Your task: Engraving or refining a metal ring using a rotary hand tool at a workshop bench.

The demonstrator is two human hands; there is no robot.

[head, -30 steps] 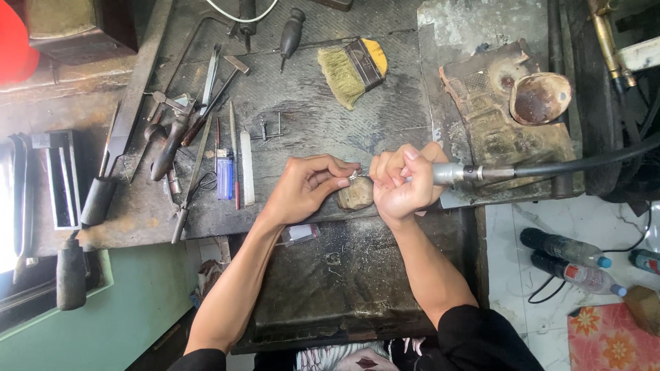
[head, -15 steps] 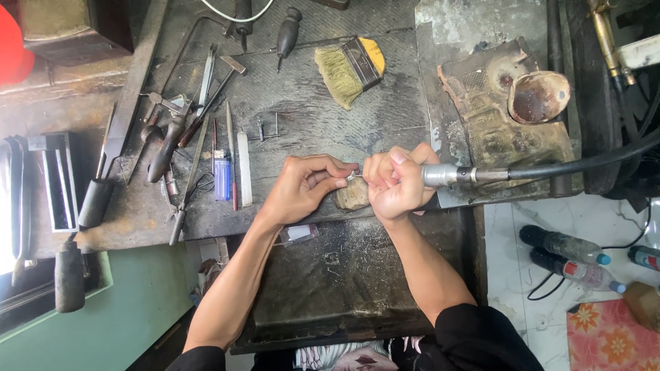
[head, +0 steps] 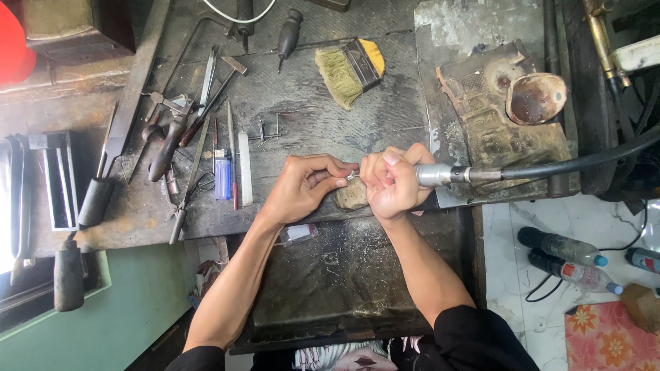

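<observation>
left hand: left hand (head: 306, 185) at centre of frame, fingers curled in, thumb and fingertips pinched shut on a small shiny piece (head: 351, 176); piece too small to tell what it is
right hand: right hand (head: 392, 182) just right of centre, fist wrapped tight around the front of a rotary handpiece (head: 440, 174); knuckles up, thumb side toward the left hand
hands relation: fingertips of both hands meet at the small shiny piece, touching or nearly so
handpiece: silver metal barrel sticks out right of the fist, joins a black flexible shaft (head: 570, 162) running to the right edge of frame; tool tip hidden by fingers
small shiny piece location: centre of frame, between the two hands, over a worn wooden peg (head: 352, 196) at the bench's front edge
bench: dark scuffed workbench (head: 302, 117) fills upper middle of frame
tools left: pliers, files and a small hammer (head: 227, 75) heaped at upper left; blue lighter (head: 222, 175) left of the left hand, flat metal file (head: 245, 168) beside it
brush: bristle brush (head: 350, 69) with yellow end, upper centre
upper right: charred block (head: 502, 117) with a brown shell-like dish (head: 535, 98) on it
lower right: two plastic bottles (head: 567, 260) lying on white tiled floor
lower centre: dark metal tray (head: 344, 275) under the forearms
</observation>
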